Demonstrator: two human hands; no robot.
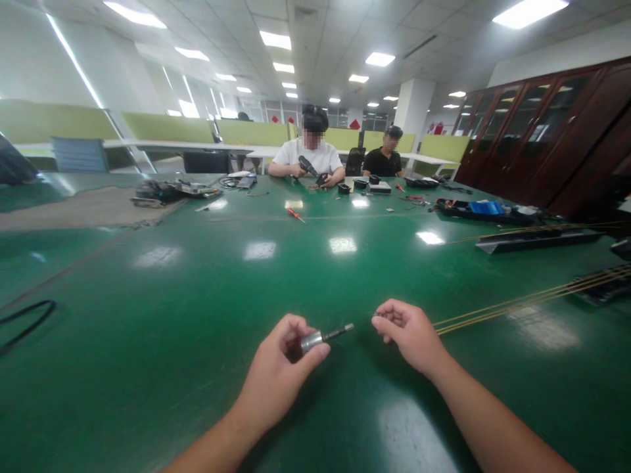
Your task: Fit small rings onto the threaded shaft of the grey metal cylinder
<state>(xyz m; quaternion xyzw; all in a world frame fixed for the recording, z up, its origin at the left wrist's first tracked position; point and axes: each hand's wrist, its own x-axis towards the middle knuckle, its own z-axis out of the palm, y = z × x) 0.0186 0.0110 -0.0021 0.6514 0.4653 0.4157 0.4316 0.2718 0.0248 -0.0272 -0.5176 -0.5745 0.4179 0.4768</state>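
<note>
My left hand (283, 364) is closed round a silver cylinder with a long thin shaft (315, 340), which looks like a small motor. The shaft points right and slightly up, and its lighter tip stands free in the air. Across a short gap from that tip is my right hand (407, 332), thumb and forefinger pinched together. A tiny bit shows at those fingertips, too small to name. Both hands are above the green table (197, 289).
A red screwdriver (294, 214) lies farther back. Thin yellow rods (513, 303) and a dark metal channel (539, 240) are on the right. Across the table, a person in white (308, 154) holds a power drill (308, 165); another person (383, 161) sits nearby. A black cable (29, 322) curves at left.
</note>
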